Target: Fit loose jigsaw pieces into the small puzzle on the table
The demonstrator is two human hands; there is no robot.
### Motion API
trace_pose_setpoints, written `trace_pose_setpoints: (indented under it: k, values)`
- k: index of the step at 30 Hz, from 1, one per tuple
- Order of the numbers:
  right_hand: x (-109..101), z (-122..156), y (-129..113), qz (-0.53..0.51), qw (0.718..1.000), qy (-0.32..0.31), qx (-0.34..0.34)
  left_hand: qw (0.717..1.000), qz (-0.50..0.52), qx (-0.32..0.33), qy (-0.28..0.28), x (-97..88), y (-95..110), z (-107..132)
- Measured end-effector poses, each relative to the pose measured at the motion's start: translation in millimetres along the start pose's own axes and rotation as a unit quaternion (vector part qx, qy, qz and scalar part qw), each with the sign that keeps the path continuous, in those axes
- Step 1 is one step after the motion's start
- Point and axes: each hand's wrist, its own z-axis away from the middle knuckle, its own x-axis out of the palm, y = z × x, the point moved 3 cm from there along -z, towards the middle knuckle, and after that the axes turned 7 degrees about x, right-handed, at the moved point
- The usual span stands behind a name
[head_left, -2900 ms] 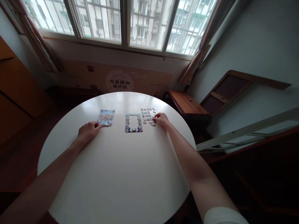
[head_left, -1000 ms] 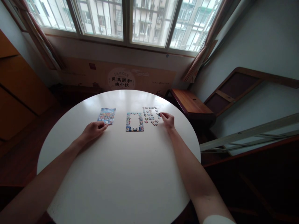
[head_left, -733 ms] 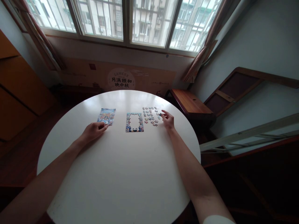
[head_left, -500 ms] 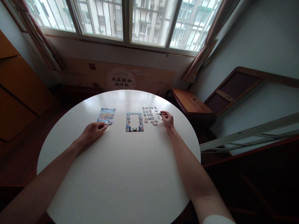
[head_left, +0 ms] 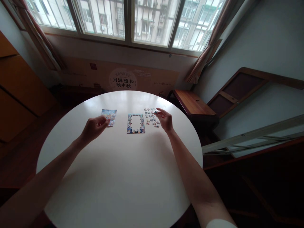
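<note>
Under the window point(head_left: 147, 22), at the white table point(head_left: 123, 177), you are working with the puzzle border point(head_left: 129, 123) joined, its middle bare, your left hand point(head_left: 93, 128) curling at the card point(head_left: 110, 114), grip unclear, your right hand point(head_left: 163, 120) pinching a piece point(head_left: 155, 111) over the loose pieces point(head_left: 150, 118) beside the border.

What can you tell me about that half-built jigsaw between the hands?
The jigsaw is a flat, colourful rectangular frame of joined pieces: only the border is built, its open middle showing the white table. It lies lengthwise away from the person, loose pieces just right of it. Neither the left hand nor the right hand touches it.
</note>
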Motion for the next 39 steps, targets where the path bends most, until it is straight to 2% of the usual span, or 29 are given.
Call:
trace_pose_setpoints:
  k: [3, 6, 8, 11, 14, 18, 23, 26, 31, 39]
  values:
    - [16.3, 1.6, -19.7, -0.057, 0.998, -0.035, -0.016, 0.998, -0.013, 0.054, 0.017, -1.1, 28.9, -8.0]
    - [32.7, 4.1, -31.0, -0.083, 0.994, -0.071, -0.016, 0.991, -0.001, 0.135, -0.010, 13.4, 51.0, -14.2]
    - [42.4, 8.2, -34.0, -0.061, 0.995, -0.075, -0.029, 0.981, -0.001, 0.192, -0.029, 28.4, 58.7, -15.3]
    - [54.6, 18.3, -30.1, 0.001, 0.997, -0.062, -0.040, 0.967, -0.009, 0.246, -0.068, 52.3, 58.6, -10.8]
    - [62.3, 29.1, -19.3, 0.023, 0.998, -0.056, -0.033, 0.962, -0.018, 0.257, -0.086, 69.5, 49.8, -1.9]
    - [63.1, 37.4, -5.8, 0.029, 0.999, -0.041, -0.021, 0.961, -0.012, 0.256, -0.106, 80.5, 39.5, 7.4]
    - [64.5, 42.2, 0.1, 0.017, 0.999, -0.042, -0.014, 0.962, -0.002, 0.252, -0.101, 78.9, 37.7, 9.6]
    - [69.0, 45.8, -3.3, 0.026, 0.998, -0.051, -0.034, 0.961, -0.007, 0.259, -0.102, 77.2, 38.7, 10.6]
    - [76.0, 51.5, -8.0, 0.031, 0.992, -0.084, -0.084, 0.958, -0.032, 0.258, -0.122, 79.6, 38.2, 13.3]
    - [76.1, 52.0, -8.9, 0.074, 0.987, -0.107, -0.089, 0.952, -0.033, 0.265, -0.151, 81.2, 37.7, 15.6]
